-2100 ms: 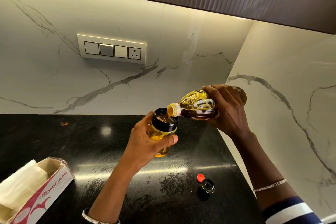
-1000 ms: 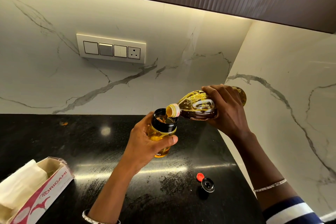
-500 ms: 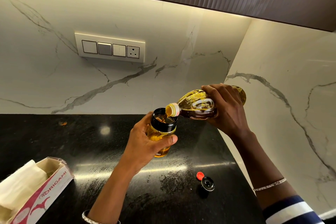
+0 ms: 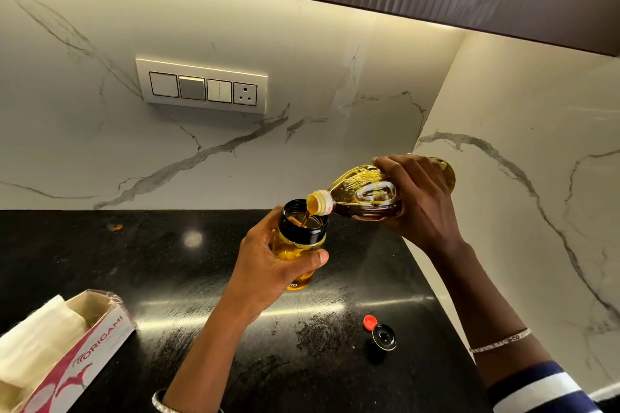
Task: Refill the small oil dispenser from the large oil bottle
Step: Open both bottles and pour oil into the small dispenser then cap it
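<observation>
Black stone countertop (image 4: 134,261) was noted beneath marble walls (image 4: 100,144). Left hand (image 4: 268,271) was found wrapped around the small oil dispenser (image 4: 302,245), which was held upright over the counter, its mouth uncovered. Right hand (image 4: 419,204) was found gripping the large oil bottle (image 4: 362,194), tipped nearly level, its neck over the dispenser's rim; a thin stream of oil (image 4: 304,220) was seen entering. A red cap (image 4: 369,322) and black lid (image 4: 384,337) were observed touching on the counter. A tissue box (image 4: 84,345) was recorded at far left.
</observation>
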